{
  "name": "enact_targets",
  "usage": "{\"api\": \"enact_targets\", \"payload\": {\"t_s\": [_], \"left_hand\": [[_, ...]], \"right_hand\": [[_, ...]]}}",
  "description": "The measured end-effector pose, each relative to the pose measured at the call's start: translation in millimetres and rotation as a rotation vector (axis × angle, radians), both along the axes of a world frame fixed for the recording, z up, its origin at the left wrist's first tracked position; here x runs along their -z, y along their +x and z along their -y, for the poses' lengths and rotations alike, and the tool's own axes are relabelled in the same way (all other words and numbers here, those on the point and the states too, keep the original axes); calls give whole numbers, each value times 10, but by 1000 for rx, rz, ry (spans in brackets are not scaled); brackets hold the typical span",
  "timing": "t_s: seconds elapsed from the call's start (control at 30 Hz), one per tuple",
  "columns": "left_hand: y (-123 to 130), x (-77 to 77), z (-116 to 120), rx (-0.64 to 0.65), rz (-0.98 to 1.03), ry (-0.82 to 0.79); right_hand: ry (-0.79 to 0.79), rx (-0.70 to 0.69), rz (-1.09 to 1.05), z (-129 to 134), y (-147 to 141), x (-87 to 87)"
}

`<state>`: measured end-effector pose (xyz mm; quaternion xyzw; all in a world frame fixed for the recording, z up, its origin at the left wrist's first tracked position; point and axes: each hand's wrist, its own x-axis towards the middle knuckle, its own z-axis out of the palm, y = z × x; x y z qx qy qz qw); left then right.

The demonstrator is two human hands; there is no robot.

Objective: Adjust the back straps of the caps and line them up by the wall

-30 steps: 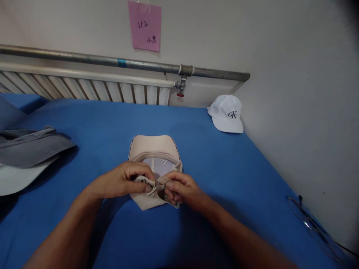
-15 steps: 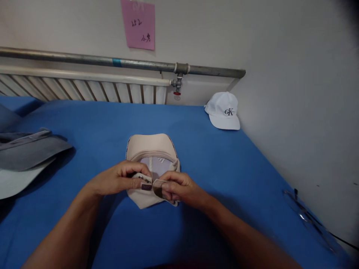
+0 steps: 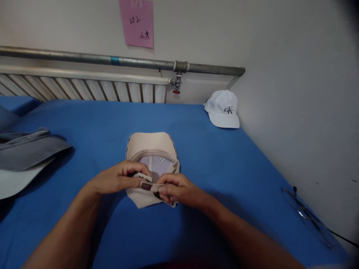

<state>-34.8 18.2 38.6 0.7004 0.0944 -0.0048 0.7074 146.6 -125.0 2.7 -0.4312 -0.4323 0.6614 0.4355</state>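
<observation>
A beige cap (image 3: 151, 144) lies upside down on the blue surface, its brim pointing away from me and its inside showing. My left hand (image 3: 122, 177) pinches the left part of the cap's back strap, beside a small dark label (image 3: 146, 186) and a metal snap. My right hand (image 3: 178, 189) grips the strap (image 3: 156, 187) from the right, thumb on top. Between my hands the two strap parts meet at the label. My fingertips hide part of the strap, so whether it is fastened cannot be made out.
A white cap (image 3: 223, 110) sits at the back right by the wall. Grey and pale caps (image 3: 30, 149) are at the left edge. Glasses (image 3: 307, 216) lie at the right edge. A radiator (image 3: 98, 87) and pipe (image 3: 140, 62) run behind the blue surface (image 3: 112, 117).
My right hand has turned the right strap part flatter and brought it against the label end. My left hand has stayed almost in place, and the view has shifted slightly.
</observation>
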Motion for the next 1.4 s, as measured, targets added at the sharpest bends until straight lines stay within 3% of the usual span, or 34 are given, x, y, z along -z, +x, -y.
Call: {"api": "enact_targets", "payload": {"t_s": [0.3,0.63,0.83,1.27,1.4], "left_hand": [[5,11,39,-4,-18,17],[9,-19,87,-101,-40,189],[14,-11,92,-174,75,224],[27,15,115,-258,74,295],[-18,5,111,-194,106,224]], "right_hand": [[58,20,38,-6,-4,38],[51,118,58,15,-29,68],[35,194,-1,34,-78,23],[51,275,-82,16,-174,58],[61,245,-116,21,-178,66]]}}
